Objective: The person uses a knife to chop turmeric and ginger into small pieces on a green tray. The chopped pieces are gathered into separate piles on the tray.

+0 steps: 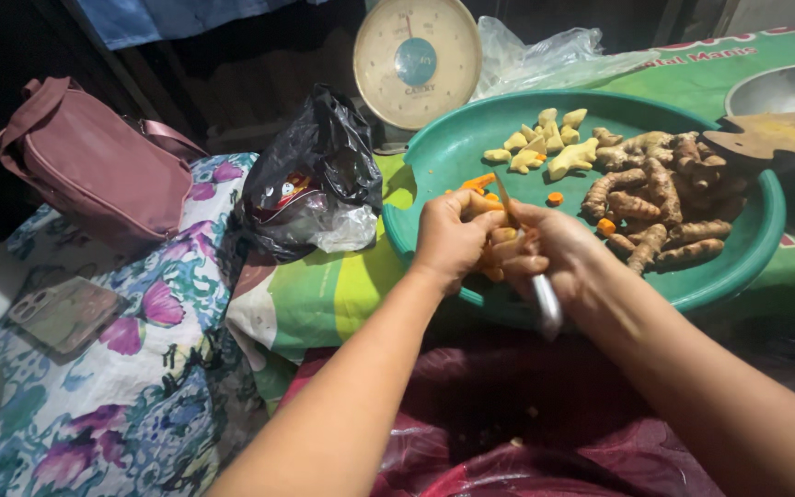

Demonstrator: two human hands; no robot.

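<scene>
From my remote view I saw a wide green basin (pixel 434 156) sitting on the desk (pixel 324 294), which was covered with a green and yellow sheet. Inside the basin lay a heap of unpeeled brown roots (pixel 660 198) on the right side, a small cluster of pale yellow peeled pieces (pixel 545 143) toward the far rim, and a few orange bits (pixel 556 198) scattered between them. A black plastic bag (pixel 310 175) stood just beside the basin on its left, open at the top with a clear wrapper showing inside. Behind the basin stood a round-dial kitchen scale (pixel 416 60), and a metal bowl (pixel 784 87) sat at the far right with a wooden board (pixel 775 136) resting near it over the basin's edge. The left hand (pixel 453 239) had its fingers curled tight around an orange root (pixel 489 248), held over the near rim of the basin. The right hand (pixel 558 253) touched the left, its fingers closed on the pale handle of a small knife (pixel 545 299), whose thin blade rose against the root. To the left, a pink bag (pixel 94 170) and a phone (pixel 66 313) lay on a flowered cloth (pixel 158 387).
</scene>
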